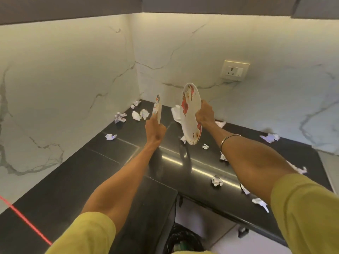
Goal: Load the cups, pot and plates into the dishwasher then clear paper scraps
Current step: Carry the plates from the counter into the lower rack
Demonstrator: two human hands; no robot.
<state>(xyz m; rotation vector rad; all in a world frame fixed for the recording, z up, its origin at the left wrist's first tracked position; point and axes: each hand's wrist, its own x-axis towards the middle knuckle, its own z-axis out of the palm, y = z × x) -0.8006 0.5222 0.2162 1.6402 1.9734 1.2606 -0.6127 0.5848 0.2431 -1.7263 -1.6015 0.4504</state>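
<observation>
Left hand: the left hand (155, 129) is raised over the middle of the dark surface (60, 180), its grip curled tight round the lower rim of the small plate (157, 109).
Small plate: upright and seen almost edge-on, white with a coloured print; it stands clear above the surface, just left of the large plate (190, 114) and apart from it.
Right hand: the right hand (205, 114) has its grip closed on the right rim of the large plate, fingers wrapped round the edge; a thin bangle (229, 139) sits on that forearm.
Large plate: white with red flower print, held on edge and tilted, its printed face turned left; it hangs in the air above the far middle of the surface.
Paper scraps: crumpled white scraps lie scattered on the surface, a cluster (128, 114) in the far corner, one scrap (110, 136) on the left, one ball (216, 181) near the right forearm, one piece (270, 138) at far right by the wall, and more along the near right edge (260, 203).
Surface: black and glossy, L-shaped, running into the corner of two marbled white walls (64, 79).
Wall socket: a cream socket plate (234, 70) is set in the far wall, right of the plates.
Sleeves: both arms wear yellow sleeves (308, 213) at the near edge of the view.
Below the surface: a dark round container (183, 239) shows under the near edge; what is in it cannot be told.
</observation>
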